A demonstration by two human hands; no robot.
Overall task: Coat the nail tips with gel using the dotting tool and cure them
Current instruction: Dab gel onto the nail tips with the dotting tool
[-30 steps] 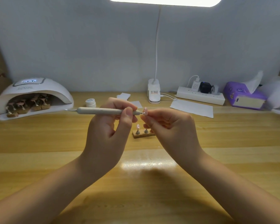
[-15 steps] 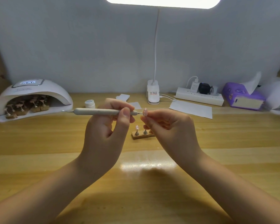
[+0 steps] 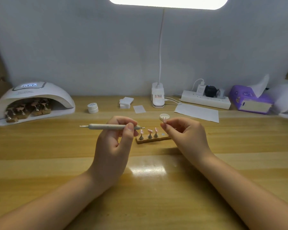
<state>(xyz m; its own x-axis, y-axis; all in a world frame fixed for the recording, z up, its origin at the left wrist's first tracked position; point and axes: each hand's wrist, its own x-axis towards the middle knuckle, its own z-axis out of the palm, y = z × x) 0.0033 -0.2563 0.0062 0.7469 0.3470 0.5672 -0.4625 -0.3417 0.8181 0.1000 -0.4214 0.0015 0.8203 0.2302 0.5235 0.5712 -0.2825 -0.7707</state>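
Since a second ago both hands have drawn apart: the left hand [image 3: 114,146] grips the dotting tool [image 3: 112,126] level, and the right hand [image 3: 185,137] pinches a pink nail tip [image 3: 164,120] clear of the tool's point. Between them a wooden holder [image 3: 152,139] carries three more nail tips [image 3: 149,130] on stands. Behind lie an open white lid [image 3: 164,116] and a gel pot [image 3: 92,108]. Farther left, the curing lamp [image 3: 34,99] shelters more holders, its lit display unreadable. At the back stands a desk lamp base [image 3: 158,95]; its red label is too small to read.
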